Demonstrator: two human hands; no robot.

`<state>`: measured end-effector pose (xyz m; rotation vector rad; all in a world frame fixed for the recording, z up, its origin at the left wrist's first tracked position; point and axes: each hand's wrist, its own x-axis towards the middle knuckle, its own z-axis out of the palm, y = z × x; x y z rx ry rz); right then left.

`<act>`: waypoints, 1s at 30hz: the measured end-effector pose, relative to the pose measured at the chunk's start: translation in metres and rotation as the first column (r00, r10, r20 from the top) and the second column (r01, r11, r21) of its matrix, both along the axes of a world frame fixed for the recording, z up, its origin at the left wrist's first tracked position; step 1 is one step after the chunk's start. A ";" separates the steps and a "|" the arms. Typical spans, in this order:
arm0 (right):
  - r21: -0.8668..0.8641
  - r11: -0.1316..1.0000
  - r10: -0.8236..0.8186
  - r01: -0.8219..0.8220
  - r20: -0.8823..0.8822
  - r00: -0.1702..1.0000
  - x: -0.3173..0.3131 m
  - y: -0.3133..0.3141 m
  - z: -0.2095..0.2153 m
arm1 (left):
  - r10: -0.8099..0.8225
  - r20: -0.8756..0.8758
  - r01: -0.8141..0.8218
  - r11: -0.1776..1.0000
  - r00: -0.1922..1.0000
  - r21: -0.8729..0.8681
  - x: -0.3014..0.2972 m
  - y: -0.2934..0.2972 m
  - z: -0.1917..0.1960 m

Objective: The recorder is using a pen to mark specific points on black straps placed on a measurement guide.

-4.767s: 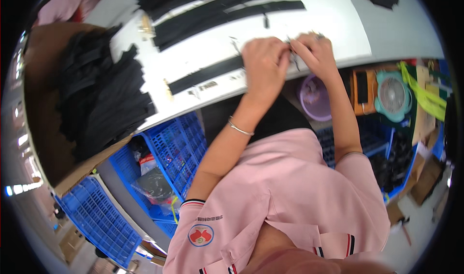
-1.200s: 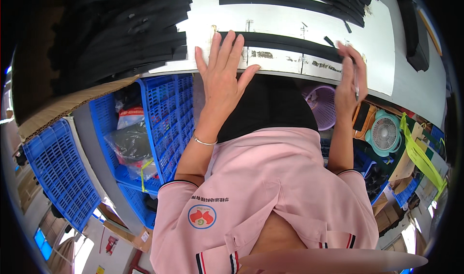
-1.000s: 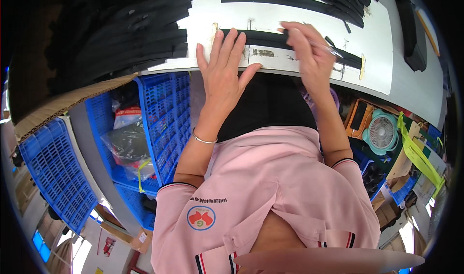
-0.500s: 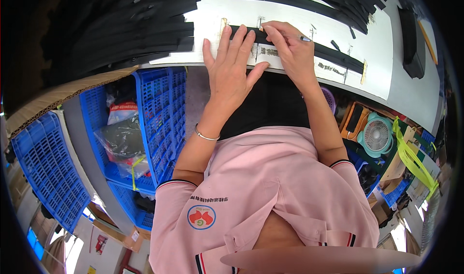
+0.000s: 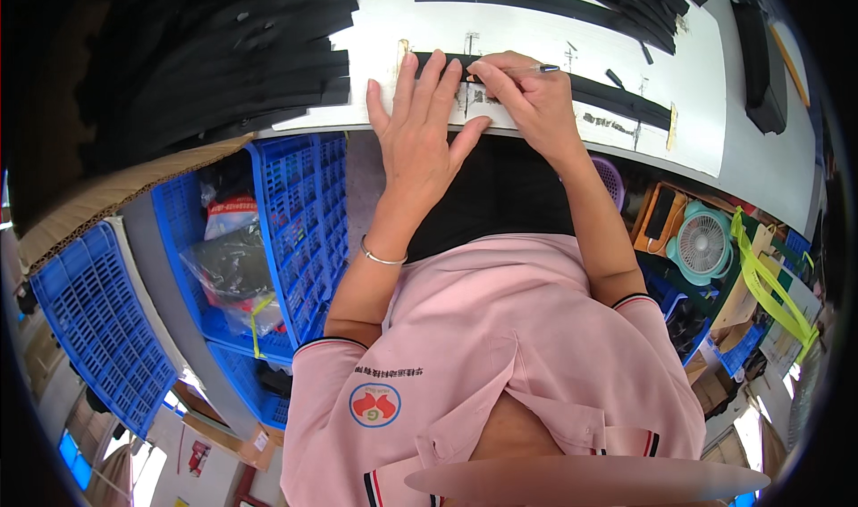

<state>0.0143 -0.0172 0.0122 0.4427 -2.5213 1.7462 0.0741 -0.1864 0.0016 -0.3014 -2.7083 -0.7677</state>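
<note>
A narrow black strip (image 5: 617, 102) lies lengthwise on a white marked board (image 5: 527, 16), along the near side. My left hand (image 5: 420, 141) lies flat, its fingers stretched out and spread, with the fingertips pressing on the left part of the strip. In my right hand (image 5: 536, 109) a slim pen (image 5: 536, 68) is pinched, slanting, its writing end over the strip just right of the left fingertips. The right fingers hide the pen's middle and part of the strip. Dark ink marks show on the board near both hands.
Black strips (image 5: 223, 42) are heaped at the left, more (image 5: 617, 7) at the back right. Two small black scraps (image 5: 614, 78) lie right of my right hand. A long black box (image 5: 760, 69) stands farther right. Below the table are blue crates (image 5: 304, 221) and a small fan (image 5: 703, 243).
My right hand with the pen has shifted slightly left and down, closer to the left fingertips, and the pen lies flatter. The left hand stays on the strip. The whole view has shifted a little.
</note>
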 end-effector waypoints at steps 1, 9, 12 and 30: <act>0.001 1.000 0.006 -0.006 0.015 1.000 0.000 0.000 0.000 | -0.004 0.000 0.004 1.000 1.000 -0.003 0.000 0.000 0.000; 0.141 0.990 0.015 0.004 -0.131 0.991 -0.003 0.004 -0.003 | -0.005 0.022 0.005 1.000 1.000 -0.001 -0.003 0.004 0.003; -0.087 0.996 0.021 -0.020 0.016 1.000 0.001 0.012 0.010 | -0.009 0.047 0.010 1.000 0.999 -0.017 -0.002 0.002 0.002; 0.020 0.946 -0.321 0.323 -0.056 0.945 0.005 0.084 0.007 | -0.206 0.121 0.208 0.978 0.971 -0.002 0.003 0.045 0.023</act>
